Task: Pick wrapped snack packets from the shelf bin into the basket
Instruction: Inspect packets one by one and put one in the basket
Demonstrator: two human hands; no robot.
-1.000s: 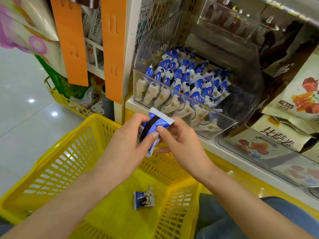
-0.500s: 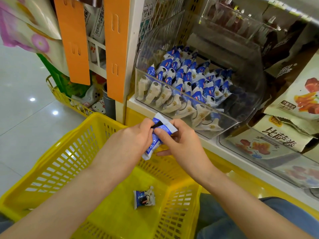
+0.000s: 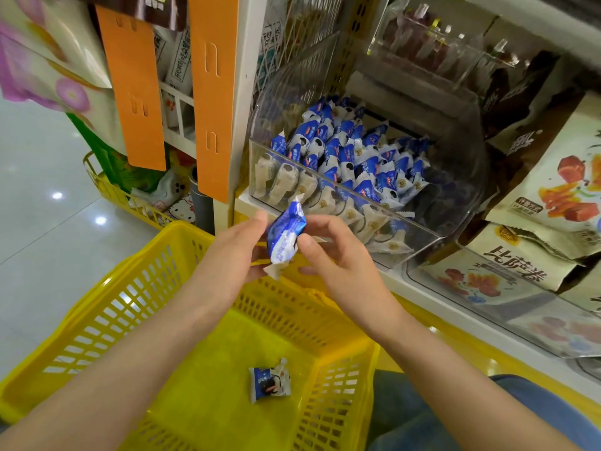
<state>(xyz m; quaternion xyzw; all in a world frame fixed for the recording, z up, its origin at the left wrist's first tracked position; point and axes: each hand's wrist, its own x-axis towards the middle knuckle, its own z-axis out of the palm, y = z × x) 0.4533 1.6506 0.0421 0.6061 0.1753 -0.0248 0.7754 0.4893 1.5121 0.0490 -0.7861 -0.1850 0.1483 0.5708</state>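
Note:
A blue and white snack packet (image 3: 284, 234) is held upright between both hands, above the far rim of the yellow basket (image 3: 97, 323). My left hand (image 3: 232, 255) touches its left side with thumb and fingers. My right hand (image 3: 338, 255) pinches its right side between thumb and fingers. One more wrapped packet (image 3: 270, 380) lies on the basket floor. The clear shelf bin (image 3: 461, 203) behind my hands holds several blue and white packets (image 3: 344, 157) in rows.
Orange strips (image 3: 213, 92) hang on the shelf post at the left. A second clear bin (image 3: 520, 307) at the right holds beige snack bags. Another yellow basket (image 3: 107, 190) stands on the tiled floor at the left. A blue-clad knee (image 3: 455, 418) sits under the right forearm.
The packet has turned from a slanted face-on pose to upright and edge-on. My left hand has loosened from gripping it. Both hands have stayed over the basket's far rim.

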